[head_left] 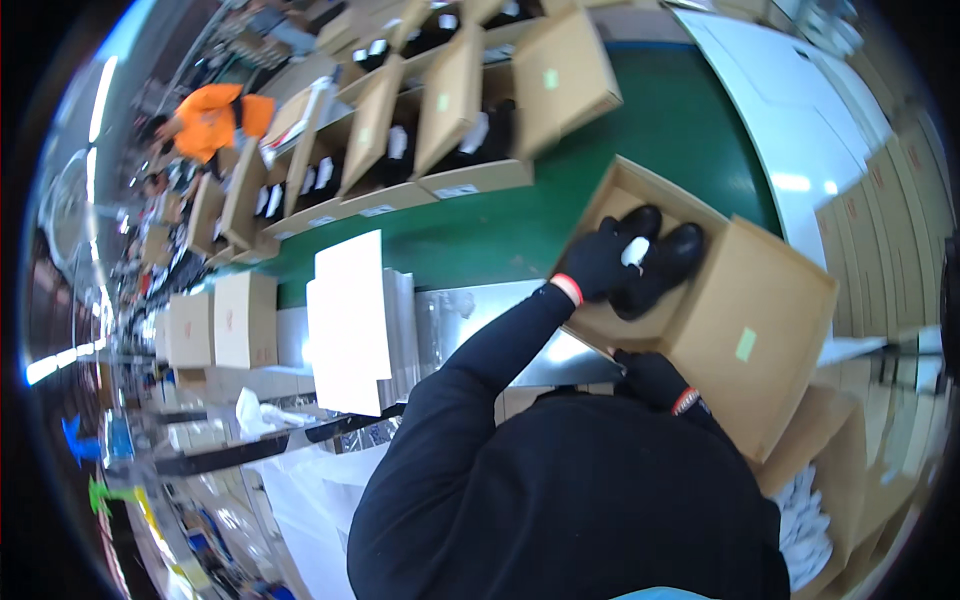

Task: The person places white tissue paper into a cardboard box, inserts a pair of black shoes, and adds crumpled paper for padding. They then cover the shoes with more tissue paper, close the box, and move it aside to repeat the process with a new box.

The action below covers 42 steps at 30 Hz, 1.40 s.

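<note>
Black torso is filling the foreground. Work is apparently sitting midway: open carton is holding black shoes, lid not yet shut. Left hand is resting over shoes, right hand is bending by carton's near edge; grips, cannot tell. Green tabletop is bearing other open boxes; orange-shirted co-worker is showing beyond.
</note>
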Tool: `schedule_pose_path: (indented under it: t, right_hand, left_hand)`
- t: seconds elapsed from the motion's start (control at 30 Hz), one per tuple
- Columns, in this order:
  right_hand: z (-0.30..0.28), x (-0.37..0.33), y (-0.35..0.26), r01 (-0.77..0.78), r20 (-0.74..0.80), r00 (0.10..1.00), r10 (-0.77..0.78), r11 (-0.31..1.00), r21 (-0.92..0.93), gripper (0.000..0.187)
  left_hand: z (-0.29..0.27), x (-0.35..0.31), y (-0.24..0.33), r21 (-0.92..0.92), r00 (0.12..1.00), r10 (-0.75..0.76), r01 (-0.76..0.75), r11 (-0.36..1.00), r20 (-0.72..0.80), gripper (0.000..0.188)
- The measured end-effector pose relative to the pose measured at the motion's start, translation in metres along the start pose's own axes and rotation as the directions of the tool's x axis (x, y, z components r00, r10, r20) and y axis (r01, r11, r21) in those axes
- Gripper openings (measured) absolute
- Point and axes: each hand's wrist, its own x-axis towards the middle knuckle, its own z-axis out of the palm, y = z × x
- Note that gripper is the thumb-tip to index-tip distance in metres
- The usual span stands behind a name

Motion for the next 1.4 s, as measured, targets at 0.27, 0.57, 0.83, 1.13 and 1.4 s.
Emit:
schedule_pose_path:
  t: [0.27,0.57,0.83,1.13,1.4]
  right_hand:
    - [-0.038,-0.005,-0.023,-0.078,0.152,0.985,0.078,0.997,-0.008,0.035]
    - [-0.059,-0.008,-0.036,-0.104,0.36,0.926,0.113,0.994,-0.045,0.038]
    - [-0.083,0.058,-0.069,0.111,0.191,0.977,-0.096,0.991,-0.072,0.044]
    - [-0.043,0.118,-0.182,0.447,0.344,0.856,-0.385,0.886,-0.121,0.04]
    - [-0.044,0.1,-0.171,0.344,0.316,0.894,-0.318,0.938,-0.03,0.041]
  left_hand:
    - [-0.111,-0.155,-0.029,-0.675,0.892,-0.26,-0.065,0.735,-0.369,0.062]
    - [-0.049,-0.265,-0.117,-0.218,0.796,-0.478,0.426,0.878,-0.37,0.068]
    - [-0.072,-0.458,-0.1,-0.357,-0.03,-0.356,0.113,0.927,-0.934,0.023]
    - [-0.222,-0.632,-0.23,-0.534,-0.081,-0.549,0.386,0.752,-0.832,0.038]
    - [-0.167,-0.696,-0.278,-0.718,-0.039,-0.751,0.327,0.614,-0.66,0.047]
